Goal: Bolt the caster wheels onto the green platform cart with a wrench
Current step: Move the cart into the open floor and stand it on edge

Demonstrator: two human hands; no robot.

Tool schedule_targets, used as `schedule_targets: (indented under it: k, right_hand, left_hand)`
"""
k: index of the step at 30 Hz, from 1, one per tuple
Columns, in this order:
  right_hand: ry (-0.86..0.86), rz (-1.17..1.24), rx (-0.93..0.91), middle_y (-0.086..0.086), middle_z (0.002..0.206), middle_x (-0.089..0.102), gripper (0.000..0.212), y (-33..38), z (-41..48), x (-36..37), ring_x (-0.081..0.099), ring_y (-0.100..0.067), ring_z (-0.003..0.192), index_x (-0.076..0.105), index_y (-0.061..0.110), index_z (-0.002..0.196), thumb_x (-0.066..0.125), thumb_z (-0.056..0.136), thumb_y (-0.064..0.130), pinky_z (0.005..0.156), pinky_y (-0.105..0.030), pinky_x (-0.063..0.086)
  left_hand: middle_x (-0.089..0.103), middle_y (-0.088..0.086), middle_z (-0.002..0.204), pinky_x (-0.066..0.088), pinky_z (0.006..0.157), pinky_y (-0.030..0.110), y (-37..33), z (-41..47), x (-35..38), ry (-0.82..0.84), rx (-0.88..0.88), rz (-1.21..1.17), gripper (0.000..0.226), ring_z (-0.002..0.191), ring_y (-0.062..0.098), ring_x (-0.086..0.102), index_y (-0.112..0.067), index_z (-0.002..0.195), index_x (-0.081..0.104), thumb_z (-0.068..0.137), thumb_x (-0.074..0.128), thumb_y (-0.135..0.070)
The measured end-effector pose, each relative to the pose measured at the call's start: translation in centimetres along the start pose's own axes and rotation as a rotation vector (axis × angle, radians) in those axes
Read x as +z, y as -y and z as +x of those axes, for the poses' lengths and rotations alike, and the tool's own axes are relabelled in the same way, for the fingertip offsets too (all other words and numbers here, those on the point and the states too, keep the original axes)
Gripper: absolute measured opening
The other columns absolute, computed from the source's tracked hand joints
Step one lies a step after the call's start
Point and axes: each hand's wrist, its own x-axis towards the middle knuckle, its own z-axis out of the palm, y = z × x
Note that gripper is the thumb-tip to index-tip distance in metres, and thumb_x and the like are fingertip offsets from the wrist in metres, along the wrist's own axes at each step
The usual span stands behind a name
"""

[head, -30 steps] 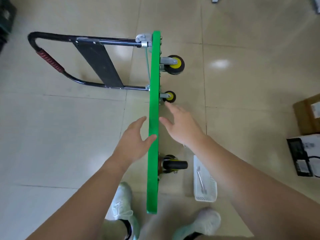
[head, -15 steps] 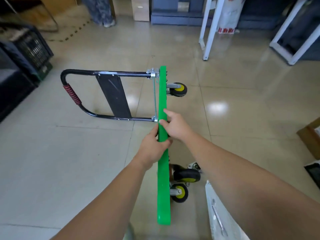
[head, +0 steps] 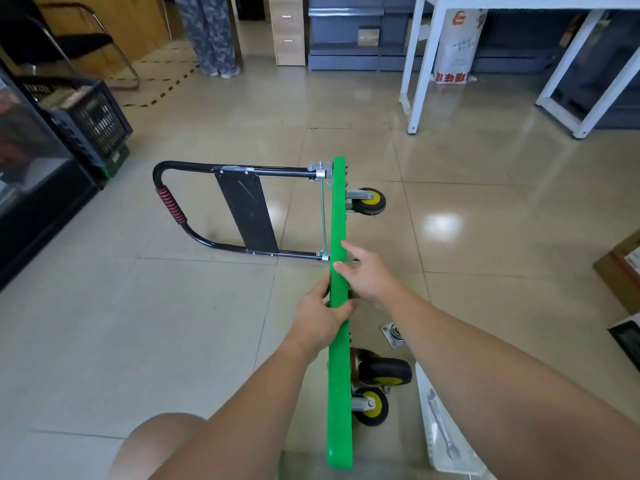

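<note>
Closest to me, bottom right, is a white plastic mesh basket (head: 465, 462) sitting on the floor with a plain silver steel wrench (head: 441, 424) lying in it. No markings I can make out on either one.

Just left of that is the bright green platform cart (head: 339, 393), tipped up on its long edge on the beige tiled floor (head: 104, 323), so the underside faces right. Two black caster wheels with yellow hubs (head: 372, 407) stick out of the near end. A loose silver caster mounting plate (head: 393, 332) lies on the tiles a bit further on.

Both hands are on the top edge about midway along. The left hand (head: 318, 318) is wrapped over it from the left and the right hand (head: 363, 271) clamps it from the right, just beyond the left.

Past them the black tubular handle with a red ribbed grip (head: 242, 171) sticks out to the left, and one more black-and-yellow caster (head: 370, 201) shows at the far end.

Further back there's a black slatted plastic crate (head: 90, 123) on the left. A white sack (head: 453, 50) under the white-framed bench (head: 417, 64) has an orange logo and red characters, too blurry to read.
</note>
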Motion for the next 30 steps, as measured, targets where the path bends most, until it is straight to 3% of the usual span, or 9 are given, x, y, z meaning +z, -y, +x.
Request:
schedule_targets:
  k: [2, 6, 11, 14, 19, 23, 26, 30]
  right_hand:
    - [-0.011, -0.004, -0.005, 0.008, 0.097, 0.075, 0.058, 0.0, -1.3, 0.0, 0.074, -0.011, 0.088, 0.044, 0.036, 0.147, 0.065, 0.095, 0.024, 0.087, -0.036, 0.060]
    - [-0.025, -0.011, -0.008, 0.010, 0.098, 0.072, 0.057, -0.3, -3.8, -0.1, 0.073, -0.009, 0.085, 0.044, 0.038, 0.147, 0.065, 0.096, 0.024, 0.083, -0.031, 0.060]
    - [-0.010, -0.008, -0.005, 0.003, 0.098, 0.076, 0.057, -1.1, -6.4, 0.2, 0.073, -0.011, 0.087, 0.041, 0.037, 0.149, 0.062, 0.098, 0.022, 0.083, -0.032, 0.060]
    - [-0.011, -0.078, -0.027, 0.005, 0.100, 0.074, 0.055, -1.3, -7.5, 0.3, 0.071, -0.008, 0.090, 0.040, 0.035, 0.150, 0.060, 0.099, 0.023, 0.079, -0.023, 0.058]
    - [0.018, -0.070, -0.003, 0.009, 0.099, 0.072, 0.054, -1.4, -8.9, 0.1, 0.071, -0.004, 0.087, 0.041, 0.036, 0.149, 0.059, 0.100, 0.023, 0.069, -0.016, 0.056]
    - [0.018, -0.029, -0.014, 0.017, 0.098, 0.068, 0.055, -1.4, -9.4, 0.0, 0.071, -0.004, 0.089, 0.041, 0.036, 0.149, 0.060, 0.100, 0.023, 0.072, -0.019, 0.057]
    - [0.014, 0.009, -0.010, 0.021, 0.099, 0.065, 0.054, -1.7, -9.1, 0.0, 0.071, -0.006, 0.090, 0.043, 0.035, 0.148, 0.061, 0.098, 0.023, 0.076, -0.022, 0.059]
    - [0.003, 0.059, -0.033, 0.011, 0.110, 0.070, 0.053, -2.0, -8.6, -0.3, 0.073, -0.006, 0.088, 0.048, 0.032, 0.145, 0.065, 0.096, 0.019, 0.070, -0.019, 0.057]
  left_hand:
    - [0.070, -0.021, 0.100, 0.060, 0.067, 0.021, 0.2, -1.0, 0.3, -0.010, 0.002, 0.020, 0.047, 0.090, 0.016, 0.074, -0.055, 0.126, 0.053, 0.096, 0.071, -0.023]
    - [0.070, -0.022, 0.102, 0.063, 0.078, 0.029, 0.8, -3.1, 0.9, -0.011, 0.017, 0.060, 0.049, 0.091, 0.013, 0.072, -0.054, 0.134, 0.048, 0.098, 0.068, -0.027]
    - [0.068, -0.022, 0.106, 0.059, 0.073, 0.020, 1.6, -5.6, 1.6, 0.000, 0.006, 0.062, 0.056, 0.092, 0.008, 0.071, -0.049, 0.147, 0.042, 0.101, 0.066, -0.030]
    - [0.067, -0.027, 0.111, 0.056, 0.072, 0.014, 2.0, -6.7, 1.8, 0.017, 0.020, 0.053, 0.060, 0.091, 0.000, 0.070, -0.049, 0.152, 0.038, 0.101, 0.065, -0.030]
    - [0.067, -0.030, 0.110, 0.058, 0.082, 0.022, 2.6, -7.9, 2.1, 0.006, 0.005, 0.064, 0.066, 0.093, 0.001, 0.070, -0.049, 0.155, 0.035, 0.100, 0.067, -0.033]
    - [0.067, -0.028, 0.114, 0.056, 0.076, 0.015, 2.7, -8.0, 2.3, -0.002, 0.009, 0.044, 0.069, 0.092, -0.001, 0.070, -0.045, 0.158, 0.034, 0.100, 0.067, -0.031]
    - [0.070, -0.024, 0.112, 0.058, 0.075, 0.018, 2.8, -8.0, 2.5, -0.018, -0.003, -0.010, 0.067, 0.092, 0.004, 0.072, -0.042, 0.158, 0.036, 0.101, 0.067, -0.025]
    - [0.070, -0.033, 0.104, 0.060, 0.079, 0.023, 3.2, -7.4, 2.6, -0.042, 0.013, -0.009, 0.063, 0.091, 0.004, 0.073, -0.042, 0.155, 0.042, 0.100, 0.068, -0.025]
